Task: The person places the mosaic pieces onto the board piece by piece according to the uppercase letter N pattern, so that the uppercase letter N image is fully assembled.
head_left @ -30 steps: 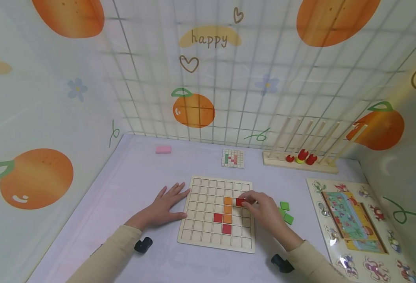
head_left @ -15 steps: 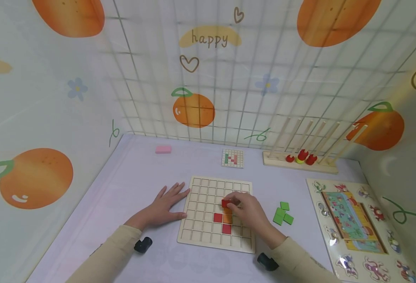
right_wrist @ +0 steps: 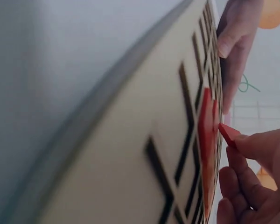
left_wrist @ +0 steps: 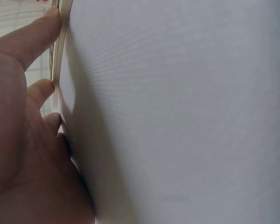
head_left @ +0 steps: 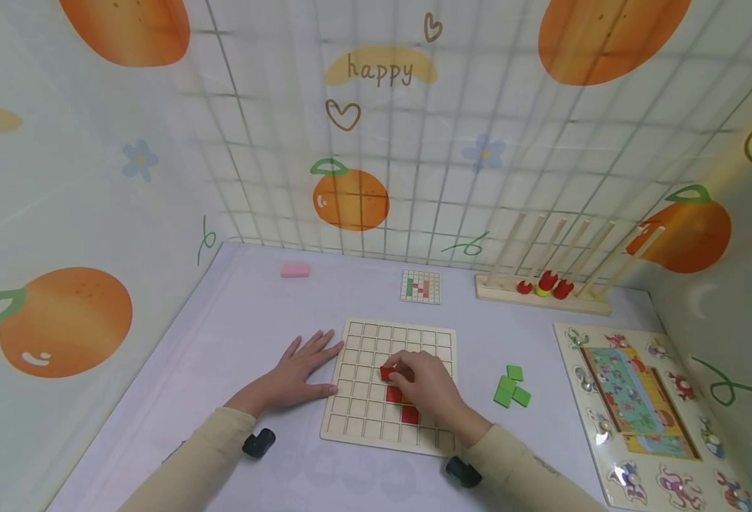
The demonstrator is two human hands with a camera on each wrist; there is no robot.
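Note:
My right hand [head_left: 428, 384] pinches a red square tile [head_left: 386, 373] between thumb and fingertips, over the wooden grid board [head_left: 357, 412]. In the right wrist view that red tile [right_wrist: 229, 134] tilts, one corner close to the board's surface. Two more red tiles lie in board cells: one red piece [head_left: 393, 394] just below the pinched tile and a lower red piece [head_left: 410, 414]. The orange tiles are mostly hidden under my right hand. My left hand [head_left: 296, 377] lies with fingers spread on the table, thumb and fingertips at the board's left edge.
Several green tiles [head_left: 506, 389] lie right of the board. Behind it sits a small pattern card [head_left: 421, 286], with a pink block [head_left: 296, 270] farther left. A wooden peg stand [head_left: 542, 297] with red and yellow beads is at back right; a picture puzzle board [head_left: 581, 398] lies right.
My right hand has carried the red tile leftward across the board, from the right of the orange column to its left. The left hand has stayed still.

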